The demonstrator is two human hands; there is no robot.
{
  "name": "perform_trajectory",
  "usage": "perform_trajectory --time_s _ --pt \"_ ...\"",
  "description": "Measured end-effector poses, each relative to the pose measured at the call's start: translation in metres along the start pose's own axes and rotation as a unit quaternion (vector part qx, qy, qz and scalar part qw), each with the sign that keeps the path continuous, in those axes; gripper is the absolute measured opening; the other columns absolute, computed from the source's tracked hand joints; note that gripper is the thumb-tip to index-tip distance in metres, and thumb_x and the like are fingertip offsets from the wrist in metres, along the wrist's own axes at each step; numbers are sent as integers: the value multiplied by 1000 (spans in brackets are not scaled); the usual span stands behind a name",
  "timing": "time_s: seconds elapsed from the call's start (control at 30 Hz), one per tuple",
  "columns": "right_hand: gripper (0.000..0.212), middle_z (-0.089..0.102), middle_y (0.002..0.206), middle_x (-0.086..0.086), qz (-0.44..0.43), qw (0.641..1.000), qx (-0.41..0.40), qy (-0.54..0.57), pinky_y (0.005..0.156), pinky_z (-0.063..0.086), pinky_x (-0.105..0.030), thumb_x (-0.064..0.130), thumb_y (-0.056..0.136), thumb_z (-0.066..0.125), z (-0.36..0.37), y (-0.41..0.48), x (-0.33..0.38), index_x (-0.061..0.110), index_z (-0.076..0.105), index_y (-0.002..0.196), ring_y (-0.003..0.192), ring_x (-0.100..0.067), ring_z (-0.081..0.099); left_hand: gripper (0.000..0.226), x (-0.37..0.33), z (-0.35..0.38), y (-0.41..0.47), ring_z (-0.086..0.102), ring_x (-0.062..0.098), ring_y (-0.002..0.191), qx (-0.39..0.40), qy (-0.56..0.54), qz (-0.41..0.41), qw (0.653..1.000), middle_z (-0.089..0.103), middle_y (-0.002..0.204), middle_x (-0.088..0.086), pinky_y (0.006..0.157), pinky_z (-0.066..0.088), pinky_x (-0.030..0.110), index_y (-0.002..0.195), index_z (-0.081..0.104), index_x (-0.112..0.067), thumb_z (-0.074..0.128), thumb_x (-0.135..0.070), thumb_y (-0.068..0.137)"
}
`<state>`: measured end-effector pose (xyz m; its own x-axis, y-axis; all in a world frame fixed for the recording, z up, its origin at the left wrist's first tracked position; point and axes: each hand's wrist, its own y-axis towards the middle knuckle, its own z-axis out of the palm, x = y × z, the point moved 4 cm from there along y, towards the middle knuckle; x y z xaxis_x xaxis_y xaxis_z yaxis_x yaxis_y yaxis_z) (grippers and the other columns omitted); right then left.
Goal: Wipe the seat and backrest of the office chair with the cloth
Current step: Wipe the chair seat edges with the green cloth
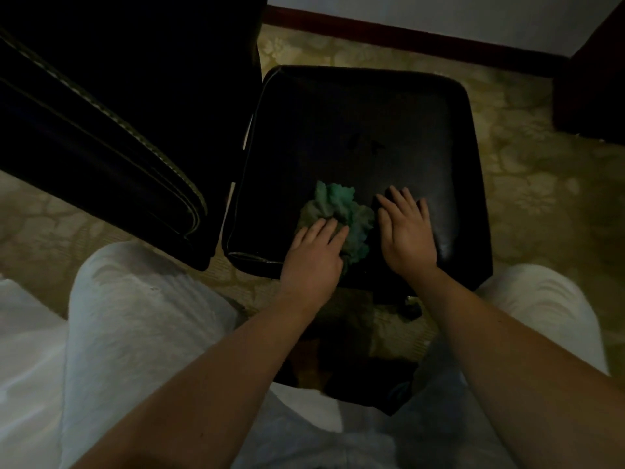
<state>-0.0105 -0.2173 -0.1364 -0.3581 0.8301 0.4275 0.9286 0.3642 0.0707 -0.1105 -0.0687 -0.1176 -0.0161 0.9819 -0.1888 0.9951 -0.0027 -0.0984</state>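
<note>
The black leather seat (365,130) of the office chair fills the middle of the head view. Its black backrest (111,106) with pale stitching rises at the left. A crumpled green cloth (341,211) lies on the near part of the seat. My left hand (313,255) lies flat on the cloth's near left side, fingers straight. My right hand (406,231) rests flat on the bare seat just right of the cloth, fingers straight and slightly spread.
A patterned beige carpet (527,184) surrounds the chair. A dark red skirting board (406,32) runs along the far wall, and dark furniture (595,79) stands at the right. My knees in light grey trousers (135,316) flank the seat's near edge.
</note>
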Motion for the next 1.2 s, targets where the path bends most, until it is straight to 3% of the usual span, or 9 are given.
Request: perform_trajectory --time_s 0.17,0.27,0.33,0.47,0.57,0.73,0.93,1.1,1.2 --pt "58 33 160 -5 0 1000 7 -16 123 3 -44 42 103 17 2 1 1 19 46 147 151 -23 17 54 19 -5 -26 15 15 154 20 6 25 999 22 166 -3 124 8 34 159 24 -26 37 -26 106" --pt "56 29 161 -6 2 999 14 -39 123 4 -48 40 102 19 4 1 2 21 42 149 152 -26 15 49 20 -11 -35 28 20 149 -10 -47 4 999 39 158 2 123 23 40 151 42 -23 37 -31 103" --pt "52 25 163 -6 0 998 29 -58 123 4 -50 34 102 26 5 3 2 23 37 152 152 -28 12 50 15 -13 -28 29 26 147 -61 -76 -31 995 41 155 8 120 29 46 149 44 -18 32 -34 103" --pt "51 17 165 -5 -1 996 50 -75 122 0 -51 29 104 34 5 5 2 27 29 155 153 -28 5 63 -2 7 -8 -7 28 155 -9 -47 -114 992 -2 168 12 125 -5 46 160 3 -11 21 -41 108" --pt "51 13 166 -4 -1 994 64 -91 121 -1 -53 36 106 30 8 7 2 30 24 156 153 -29 2 68 -8 19 -4 -14 29 154 3 6 -123 992 -9 168 13 124 -10 49 159 -5 -10 17 -47 106" --pt "53 9 167 -4 0 992 78 -100 121 -2 -54 39 105 27 10 8 3 32 18 157 153 -30 -1 70 -6 19 -14 -13 27 155 -20 36 -44 998 -10 168 10 124 -10 47 160 -4 -12 24 -48 106" --pt "53 8 167 -3 3 992 75 -103 122 -3 -52 37 106 27 9 6 4 32 18 157 153 -28 -2 79 -30 27 -25 -2 30 155 -62 -39 -186 980 2 167 19 126 2 49 159 9 -3 11 -55 100" --pt "55 5 167 -2 6 990 89 -107 122 -6 -51 41 105 26 9 7 4 32 15 158 153 -26 -5 68 -22 36 -23 9 30 155 -78 7 -162 984 12 166 18 124 6 48 158 20 -6 13 -44 103" --pt "55 4 167 -2 3 990 92 -110 122 -6 -51 43 105 25 9 6 4 32 14 158 153 -26 -6 62 -7 38 -27 5 27 156 -85 -14 -146 985 9 167 16 126 7 47 159 19 -9 13 -38 104"
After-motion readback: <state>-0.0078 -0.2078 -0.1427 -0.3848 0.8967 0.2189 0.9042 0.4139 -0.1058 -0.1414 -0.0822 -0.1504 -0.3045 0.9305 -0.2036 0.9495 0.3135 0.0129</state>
